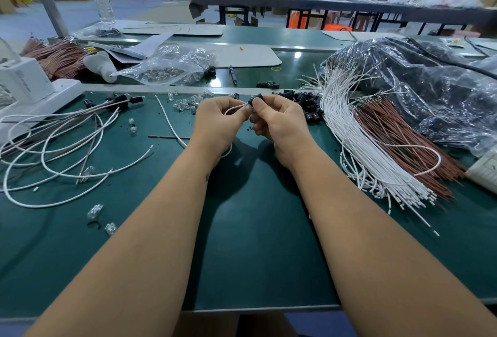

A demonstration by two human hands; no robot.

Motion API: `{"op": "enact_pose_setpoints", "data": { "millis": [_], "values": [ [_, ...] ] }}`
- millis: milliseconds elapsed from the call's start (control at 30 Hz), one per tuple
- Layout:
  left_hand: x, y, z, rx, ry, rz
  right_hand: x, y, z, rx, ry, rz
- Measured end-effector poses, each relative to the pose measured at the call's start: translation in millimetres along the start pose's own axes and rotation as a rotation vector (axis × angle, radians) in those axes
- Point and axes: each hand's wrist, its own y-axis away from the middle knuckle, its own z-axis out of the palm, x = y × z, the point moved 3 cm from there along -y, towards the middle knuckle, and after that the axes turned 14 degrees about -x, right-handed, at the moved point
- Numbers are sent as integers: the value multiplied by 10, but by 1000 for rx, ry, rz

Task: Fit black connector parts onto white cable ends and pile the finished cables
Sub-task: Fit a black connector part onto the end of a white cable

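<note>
1. The black connector part (255,98) is pinched between the thumb and fingertips of the right hand (279,118), held above the green bench mat (255,229), just in front of the loose heap of black connector parts (304,102).
2. The left hand (217,118) pinches the end of a white cable (235,107), with its tip right at the connector's mouth; the rest of the cable drops behind the left wrist and reappears as a loop near it. Whether the end is already seated is too small to tell.
3. To do this step well, I would judge that the cable should be gripped close to its tip so it does not buckle, kept in line with the connector's opening, and pushed straight while the right hand holds the part steady.
4. Open room lies toward the person: the mat between and beneath the forearms is bare down to its near edge.
5. On the left, the pile of finished cables (67,145) sprawls across the mat, with small glass bulbs (185,102) scattered near it and beyond the left hand.
6. On the right, the bundle of white cables (357,148) and the brown wires (398,143) beside it fan close to the right forearm, so an outward swing of the elbow could snag them.
</note>
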Motion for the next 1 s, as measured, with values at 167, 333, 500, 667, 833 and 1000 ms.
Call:
{"op": "enact_pose_setpoints", "data": {
  "millis": [167, 333, 500, 667, 833, 1000],
  "values": [
    [-22, 0, -29, 40, 17, -42, 7, -17, -8, 11, -28, 24],
    [-50, -6, -40, 26, 32, -57, 8, -24, -7, 0, 0, 39],
    [-86, -38, -84, 34, 46, -45, 6, -42, 16, -11, 74, 58],
    [-113, -59, -63, -9, 75, -26, 11, -32, 6, -19, 44, 43],
    [-124, -64, -48, -5, 83, -18, -2, -25, 5, -32, 25, 40],
    [-81, -48, -43, -5, 56, -4, -29, -7, 19, -50, -5, 50]
  ]
}}
